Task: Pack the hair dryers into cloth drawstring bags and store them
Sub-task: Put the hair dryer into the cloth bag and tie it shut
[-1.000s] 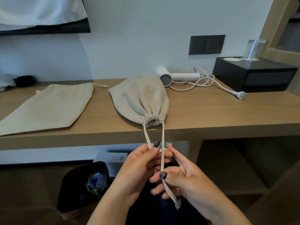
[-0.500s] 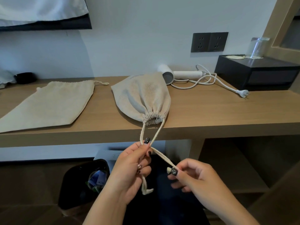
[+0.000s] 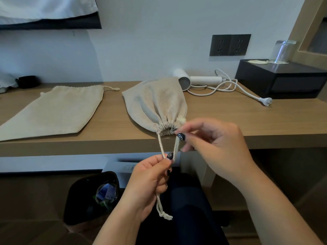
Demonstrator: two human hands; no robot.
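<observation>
At desk edge (image 3: 230, 142) we are cinching soft filled bag (image 3: 157, 105): left hand (image 3: 150, 175) gripping drawstring (image 3: 161, 147), right hand (image 3: 212, 144) pinching gathered neck (image 3: 166, 128).

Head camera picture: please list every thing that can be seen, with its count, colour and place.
Filled cloth drawstring bag: 1, beige, desk centre, mouth cinched at the front edge.
Flat empty cloth bag: 1, beige, desk left.
Hair dryer with coiled cord: 1, white, desk rear, unplugged.
Wooden desk: 1, light brown.
Wall sockets: 2, dark grey, on the wall.
Box: 1, black, desk right.
Upturned glass: 1, clear, on the box.
Waste bin: 1, black, under the desk.
Left hand: grips both drawstrings.
Right hand: fingers pinch the cord by the bag mouth.
</observation>
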